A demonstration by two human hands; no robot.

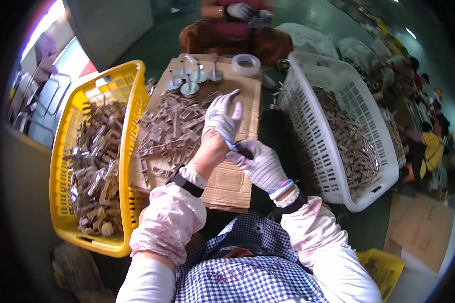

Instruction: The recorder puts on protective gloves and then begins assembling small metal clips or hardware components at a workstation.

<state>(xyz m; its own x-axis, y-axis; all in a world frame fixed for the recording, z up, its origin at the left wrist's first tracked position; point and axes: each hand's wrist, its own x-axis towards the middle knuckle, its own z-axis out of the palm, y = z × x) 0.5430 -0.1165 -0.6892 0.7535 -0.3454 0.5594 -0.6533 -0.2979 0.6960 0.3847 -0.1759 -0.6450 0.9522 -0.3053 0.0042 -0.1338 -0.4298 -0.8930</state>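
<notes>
My left hand (221, 117), in a pale striped work glove with grey fingertips, reaches over the cardboard-topped work surface (229, 184) with its fingers stretched out. It holds nothing. My right hand (260, 164), gloved alike, is closed at the left wrist, pinching the blue-edged cuff (231, 145) of the left glove. Just left of my hands lies a spread of small brownish-grey metal parts (173, 123). Several round metal discs with upright stems (189, 87) stand at the far end, beside a roll of clear tape (246, 64).
A yellow basket (128, 166) full of metal parts stands on the left. On the right, a white basket (313, 121) holds many similar parts. Across the work surface sits a person with gloved hands (248, 13). A smaller yellow basket (389, 267) and cardboard (422, 227) are at lower right.
</notes>
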